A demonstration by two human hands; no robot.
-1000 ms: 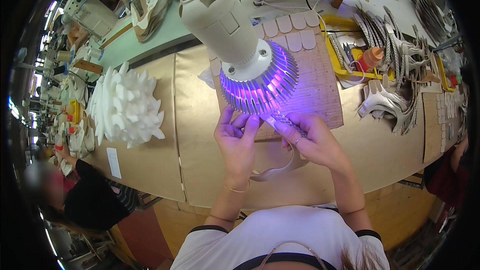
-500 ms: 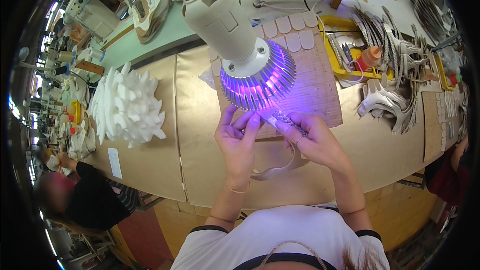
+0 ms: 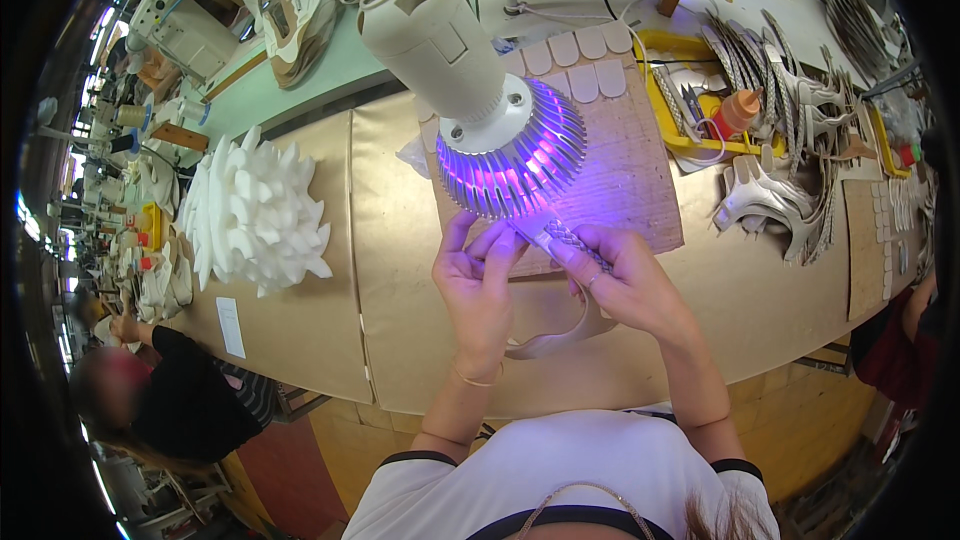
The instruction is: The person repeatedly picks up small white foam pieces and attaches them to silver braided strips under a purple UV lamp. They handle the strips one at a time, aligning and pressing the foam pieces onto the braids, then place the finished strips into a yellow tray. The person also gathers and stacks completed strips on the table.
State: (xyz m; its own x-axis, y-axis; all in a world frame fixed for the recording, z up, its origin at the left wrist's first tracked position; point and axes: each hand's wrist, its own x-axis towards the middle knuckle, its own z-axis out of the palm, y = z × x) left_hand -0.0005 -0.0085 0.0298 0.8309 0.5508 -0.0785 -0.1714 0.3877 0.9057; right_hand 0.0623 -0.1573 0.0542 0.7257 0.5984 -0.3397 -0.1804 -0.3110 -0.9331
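Observation:
Close beneath a lit lamp with a finned metal rim and white socket (image 3: 512,155), both my hands hold a pale strap with a grey braided section (image 3: 567,237). My right hand (image 3: 635,285) grips the braided part, thumb on top. At the strap's other end my left hand (image 3: 473,285) is closed, with thumb and forefinger pinched together at its edge. Purple light falls on the strap and fingertips. A pale curved band (image 3: 550,343), seemingly part of the same piece, hangs below my hands. The lamp hides whatever lies directly under it.
Behind the lamp lies a brown board (image 3: 640,175) with rows of pale rounded tabs (image 3: 583,82). A white foam pile (image 3: 258,210) stands left. To the right are a yellow tray (image 3: 680,145) with an orange bottle (image 3: 737,112) and stacked shoe parts (image 3: 770,205). A person (image 3: 195,395) sits at left.
The lamp appears slightly further left in the picture. My hands keep the same hold on the strap, with barely any movement.

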